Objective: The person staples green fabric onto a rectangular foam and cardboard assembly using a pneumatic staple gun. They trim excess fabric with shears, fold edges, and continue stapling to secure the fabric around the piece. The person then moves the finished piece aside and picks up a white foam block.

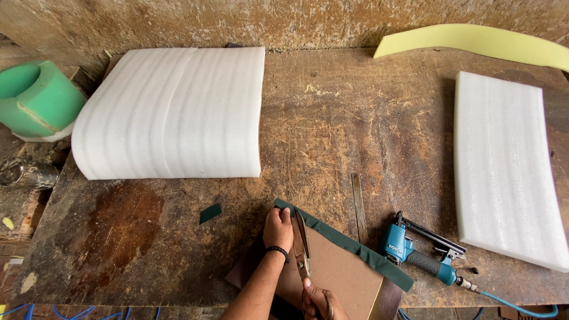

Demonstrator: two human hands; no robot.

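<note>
While the left hand (278, 228) presses flat, fingers closed, on the corner of a brown board (338, 274) edged with dark green fabric (355, 246), the right hand (320, 301) grips scissors (301, 249) just beside it. Their blades point away from the person, running along the fabric edge near the left hand's fingers. To the right lie a metal ruler (358, 206) and a blue staple gun (418, 252). The worn wooden workbench (332, 124) also bears white foam slabs (172, 112) before a rough wall.
</note>
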